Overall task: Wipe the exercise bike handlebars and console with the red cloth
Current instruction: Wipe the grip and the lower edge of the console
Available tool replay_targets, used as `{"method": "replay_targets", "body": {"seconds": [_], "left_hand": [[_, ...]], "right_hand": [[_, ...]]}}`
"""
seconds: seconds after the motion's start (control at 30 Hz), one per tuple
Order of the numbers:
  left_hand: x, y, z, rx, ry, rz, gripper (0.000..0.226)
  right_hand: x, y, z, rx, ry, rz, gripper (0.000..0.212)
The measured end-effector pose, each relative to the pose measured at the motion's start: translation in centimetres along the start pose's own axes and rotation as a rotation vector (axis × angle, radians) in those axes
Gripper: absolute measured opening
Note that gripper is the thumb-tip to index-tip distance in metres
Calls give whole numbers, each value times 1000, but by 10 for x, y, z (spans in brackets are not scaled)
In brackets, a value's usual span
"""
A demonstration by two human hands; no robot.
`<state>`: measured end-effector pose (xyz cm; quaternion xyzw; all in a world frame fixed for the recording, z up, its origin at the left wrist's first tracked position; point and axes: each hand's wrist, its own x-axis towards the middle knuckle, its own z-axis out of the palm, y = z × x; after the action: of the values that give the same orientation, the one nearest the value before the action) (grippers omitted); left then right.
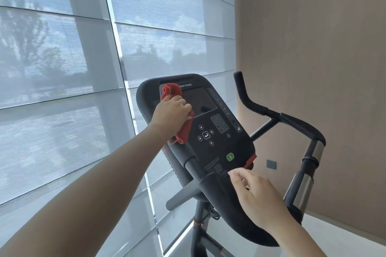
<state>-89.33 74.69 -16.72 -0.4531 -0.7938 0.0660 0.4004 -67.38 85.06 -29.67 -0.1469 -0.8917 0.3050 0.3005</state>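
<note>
The exercise bike's black console (217, 137) tilts toward me at centre, with a dark screen, a keypad and a green button. My left hand (171, 111) grips the red cloth (170, 92) and presses it against the screen's upper left; part of the cloth hangs below my wrist. My right hand (257, 196) rests on the console's lower edge, fingers spread, holding nothing. The black handlebars (300, 123) curve up and around on the right, with metal grip sensors. A grey left handlebar stub (181, 196) sticks out below the console.
Large windows with translucent blinds (62, 69) fill the left and back. A beige wall (323, 48) stands close on the right, with a small dark wall plate (271, 164). The bike's frame post (200, 221) runs down to a pale floor.
</note>
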Motion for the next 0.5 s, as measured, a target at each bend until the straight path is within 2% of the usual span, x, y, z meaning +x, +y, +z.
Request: {"method": "replay_targets", "body": {"seconds": [0.2,0.27,0.37,0.5], "left_hand": [[-34,31,-1,-290,-248,-163,32],[-43,38,-2,-421,-268,-228,31],[-50,45,-10,-584,-295,-213,28],[-68,55,-9,-714,-199,-168,27]], "right_hand": [[-7,5,-11,171,54,20,20],[-13,10,-16,165,52,28,18],[-18,16,-20,136,47,27,21],[-20,16,-19,85,79,27,27]]}}
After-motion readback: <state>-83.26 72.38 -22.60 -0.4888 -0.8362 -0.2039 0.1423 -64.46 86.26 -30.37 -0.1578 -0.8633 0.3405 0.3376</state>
